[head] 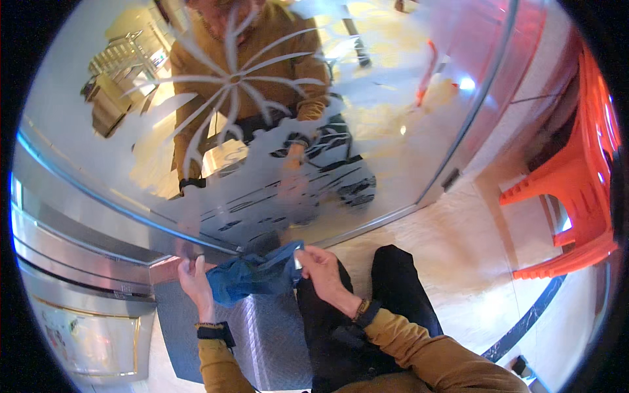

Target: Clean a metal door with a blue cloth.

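A crumpled blue cloth (250,277) is stretched between my two hands, low in front of a patterned glass panel. My right hand (322,272) pinches its right end between thumb and fingers, where a small whitish patch shows at the fingertips. At the left end, my left hand (195,282) grips the cloth with the thumb raised. The glass panel (393,162) carries a pale flower design and mirrors a person in a brown top. Below the cloth lies a dark grey mat (191,329), partly covered by my dark-trousered legs (339,334).
An orange plastic chair (585,191) stands to the right on the glossy stone floor (442,236). A metal frame edge (373,225) runs along the panel's foot. Metal-trimmed panelling (83,260) is at the left. A dark curved floor stripe (526,317) lies lower right.
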Demonstrator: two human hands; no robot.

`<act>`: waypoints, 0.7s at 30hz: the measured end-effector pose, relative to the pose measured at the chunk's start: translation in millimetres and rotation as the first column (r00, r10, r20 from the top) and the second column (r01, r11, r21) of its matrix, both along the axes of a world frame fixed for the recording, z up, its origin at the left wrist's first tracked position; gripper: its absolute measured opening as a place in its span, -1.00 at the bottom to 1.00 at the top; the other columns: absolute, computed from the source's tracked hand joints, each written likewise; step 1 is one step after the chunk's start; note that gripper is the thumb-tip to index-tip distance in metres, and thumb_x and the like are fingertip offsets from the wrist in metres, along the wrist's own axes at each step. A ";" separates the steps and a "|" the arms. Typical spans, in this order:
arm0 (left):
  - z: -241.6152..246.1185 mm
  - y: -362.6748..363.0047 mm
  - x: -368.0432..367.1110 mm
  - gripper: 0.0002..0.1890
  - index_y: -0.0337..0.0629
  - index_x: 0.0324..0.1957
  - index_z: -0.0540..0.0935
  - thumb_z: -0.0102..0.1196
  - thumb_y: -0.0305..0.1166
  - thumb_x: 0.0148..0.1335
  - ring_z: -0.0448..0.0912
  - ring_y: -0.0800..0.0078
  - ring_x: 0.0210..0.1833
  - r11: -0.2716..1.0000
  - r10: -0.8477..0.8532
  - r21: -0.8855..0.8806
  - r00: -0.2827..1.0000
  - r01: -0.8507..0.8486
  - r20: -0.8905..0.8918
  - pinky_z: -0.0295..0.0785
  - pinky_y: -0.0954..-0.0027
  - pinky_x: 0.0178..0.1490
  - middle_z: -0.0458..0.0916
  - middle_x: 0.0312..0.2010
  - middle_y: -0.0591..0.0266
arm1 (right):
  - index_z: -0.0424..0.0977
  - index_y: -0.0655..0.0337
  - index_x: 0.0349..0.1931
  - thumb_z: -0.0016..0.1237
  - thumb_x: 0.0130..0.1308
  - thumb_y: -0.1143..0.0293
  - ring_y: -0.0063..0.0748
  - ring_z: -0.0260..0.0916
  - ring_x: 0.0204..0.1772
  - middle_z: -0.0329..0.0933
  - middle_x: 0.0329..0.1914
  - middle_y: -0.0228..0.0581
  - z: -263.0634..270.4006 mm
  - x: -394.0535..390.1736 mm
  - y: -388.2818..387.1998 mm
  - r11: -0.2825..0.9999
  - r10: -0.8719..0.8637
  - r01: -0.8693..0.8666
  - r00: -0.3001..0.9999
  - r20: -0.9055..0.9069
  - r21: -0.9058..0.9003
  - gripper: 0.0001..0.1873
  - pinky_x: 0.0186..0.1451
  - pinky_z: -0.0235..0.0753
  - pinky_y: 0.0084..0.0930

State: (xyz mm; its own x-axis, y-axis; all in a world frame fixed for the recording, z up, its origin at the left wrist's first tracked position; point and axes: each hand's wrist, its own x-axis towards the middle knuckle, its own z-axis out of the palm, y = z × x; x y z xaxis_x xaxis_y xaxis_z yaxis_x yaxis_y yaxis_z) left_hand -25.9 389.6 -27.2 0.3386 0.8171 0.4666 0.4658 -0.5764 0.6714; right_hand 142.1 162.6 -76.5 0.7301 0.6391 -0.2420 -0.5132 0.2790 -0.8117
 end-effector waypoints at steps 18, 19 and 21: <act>144.6 -266.0 96.4 -0.80 -0.28 -0.40 0.54 0.36 -0.53 0.00 0.45 0.61 -0.57 0.658 -0.619 -0.055 0.582 0.751 0.527 0.33 0.59 -0.49 0.59 -0.53 0.19 | 0.56 0.28 -0.14 -0.01 0.39 0.42 -0.65 0.46 -0.25 0.60 -0.28 -0.41 -32.4 120.5 -202.8 0.794 -0.533 0.531 0.842 -0.082 0.296 -0.85 -0.15 0.45 -0.66; 142.3 -265.7 100.9 -0.80 -0.30 -0.39 0.56 0.37 -0.55 -0.01 0.50 0.61 -0.54 0.627 -0.675 -0.007 0.547 0.779 0.495 0.37 0.59 -0.47 0.60 -0.53 0.18 | 0.55 0.31 -0.13 -0.01 0.39 0.43 -0.63 0.47 -0.24 0.61 -0.27 -0.39 -25.6 121.0 -210.3 0.792 -0.553 0.541 0.832 -0.043 0.283 -0.84 -0.13 0.47 -0.65; 137.0 -272.6 111.4 -0.83 -0.29 -0.39 0.53 0.31 -0.57 0.05 0.48 0.62 -0.56 0.626 -0.683 -0.061 0.585 0.777 0.438 0.35 0.61 -0.48 0.58 -0.53 0.20 | 0.54 0.33 -0.12 -0.02 0.39 0.43 -0.62 0.49 -0.24 0.61 -0.26 -0.37 -15.3 122.6 -224.4 0.781 -0.583 0.557 0.813 0.008 0.282 -0.82 -0.11 0.48 -0.63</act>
